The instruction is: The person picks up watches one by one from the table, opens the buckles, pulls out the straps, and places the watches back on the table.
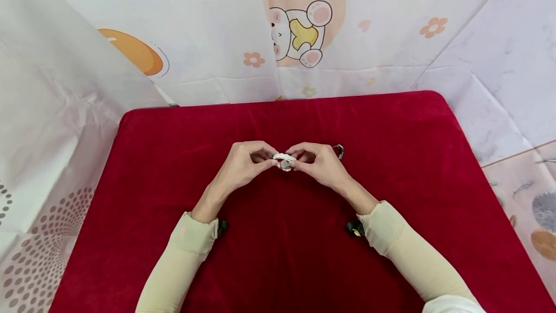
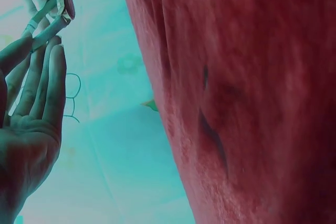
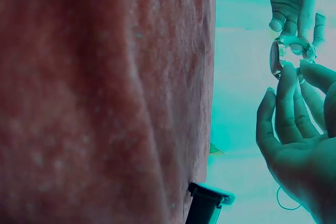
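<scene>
Above the red cloth (image 1: 282,235), head view: a wristwatch (image 1: 284,163) with a pale band (image 1: 284,157) is held up between both hands, well in from the cloth's edges.
Left hand (image 1: 243,161): thumb and fingertips pinch one side of the wristwatch.
Right hand (image 1: 323,161): pinches the opposite side the same way.
Drop risk: fingertips alone seem to bear the weight, so if both pinches eased together it would probably fall, likely cushioned by the cloth.
Looped object (image 1: 341,150): lies just beyond the right hand, partly hidden by it; a careless sideways sweep of that hand could knock it.
Band, left wrist view: it runs from the left fingers toward the case (image 2: 65,6), beside the right hand; uneven pulling might twist it or strain where they join.
Clasp: I cannot make out whether it is fastened; a loose end could spring from the fingers.
Case, right wrist view: it faces sideways, near the fingertips; a slipping finger could smear or tip it.
Dark object (image 3: 207,203): stands low by the cloth; whether it is the looped one, I cannot tell.
</scene>
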`<state>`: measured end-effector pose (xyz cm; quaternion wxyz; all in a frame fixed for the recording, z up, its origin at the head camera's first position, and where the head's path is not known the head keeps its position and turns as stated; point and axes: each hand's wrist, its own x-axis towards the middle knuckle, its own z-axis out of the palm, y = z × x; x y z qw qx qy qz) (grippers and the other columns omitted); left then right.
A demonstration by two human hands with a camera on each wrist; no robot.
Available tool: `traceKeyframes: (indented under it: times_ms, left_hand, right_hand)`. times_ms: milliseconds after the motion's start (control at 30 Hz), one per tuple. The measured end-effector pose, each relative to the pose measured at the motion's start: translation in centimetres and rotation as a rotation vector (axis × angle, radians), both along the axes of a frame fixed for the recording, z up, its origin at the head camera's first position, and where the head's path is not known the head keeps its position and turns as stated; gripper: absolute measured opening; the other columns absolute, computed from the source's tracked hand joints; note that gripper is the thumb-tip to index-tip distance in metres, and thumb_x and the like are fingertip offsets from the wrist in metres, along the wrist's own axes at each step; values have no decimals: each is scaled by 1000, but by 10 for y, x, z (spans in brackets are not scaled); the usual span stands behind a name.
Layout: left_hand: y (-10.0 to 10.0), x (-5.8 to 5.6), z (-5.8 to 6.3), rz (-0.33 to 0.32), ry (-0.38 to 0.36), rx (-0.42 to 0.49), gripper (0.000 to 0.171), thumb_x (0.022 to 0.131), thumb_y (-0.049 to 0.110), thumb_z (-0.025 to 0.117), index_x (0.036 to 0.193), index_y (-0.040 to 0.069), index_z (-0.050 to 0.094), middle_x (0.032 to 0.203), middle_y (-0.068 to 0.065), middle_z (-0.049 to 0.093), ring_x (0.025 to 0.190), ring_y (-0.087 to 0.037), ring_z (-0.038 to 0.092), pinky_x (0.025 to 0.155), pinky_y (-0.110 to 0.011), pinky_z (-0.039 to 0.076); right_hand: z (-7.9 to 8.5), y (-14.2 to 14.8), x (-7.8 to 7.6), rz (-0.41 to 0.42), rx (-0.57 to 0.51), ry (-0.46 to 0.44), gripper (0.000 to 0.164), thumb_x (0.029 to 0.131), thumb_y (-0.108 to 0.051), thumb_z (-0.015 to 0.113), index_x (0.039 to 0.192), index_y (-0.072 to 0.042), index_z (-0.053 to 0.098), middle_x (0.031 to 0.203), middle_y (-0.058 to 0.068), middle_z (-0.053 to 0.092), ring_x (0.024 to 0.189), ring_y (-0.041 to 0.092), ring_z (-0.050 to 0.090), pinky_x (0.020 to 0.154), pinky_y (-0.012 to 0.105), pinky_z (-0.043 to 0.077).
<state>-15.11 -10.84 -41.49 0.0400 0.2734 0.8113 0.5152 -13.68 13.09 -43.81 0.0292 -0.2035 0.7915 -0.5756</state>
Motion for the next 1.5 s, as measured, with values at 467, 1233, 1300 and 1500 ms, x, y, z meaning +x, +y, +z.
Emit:
traceKeyframes:
  times_ms: [467,1233,1300,1500]
  left_hand:
    - [9,20,28,13,-19,87,13,80,-4,79,93,0,76,86,-10,72,75,-21,66,64,-34,57]
    - [16,13,4,45,27,226,15,82,1,80,96,5,77,91,-4,73,78,-17,66,63,-32,58]
    - [18,17,13,41,30,214,15,82,-2,79,96,1,76,90,-8,72,78,-18,66,62,-36,59]
    - [18,23,26,41,11,186,15,82,-7,76,96,-3,73,91,-12,72,79,-19,66,64,-39,60]
  right_hand:
    - [16,-2,16,58,-225,-117,19,88,5,71,107,4,72,97,10,68,72,35,64,67,37,59]
    - [2,-7,12,-54,-281,153,18,80,10,77,96,0,77,88,8,69,75,20,60,66,28,53]
    - [8,-8,15,-58,-263,178,18,80,12,76,95,3,76,87,11,69,72,19,59,65,28,52]
    - [5,-8,12,-49,-255,241,21,78,14,77,95,1,76,84,9,68,66,17,56,59,28,49]
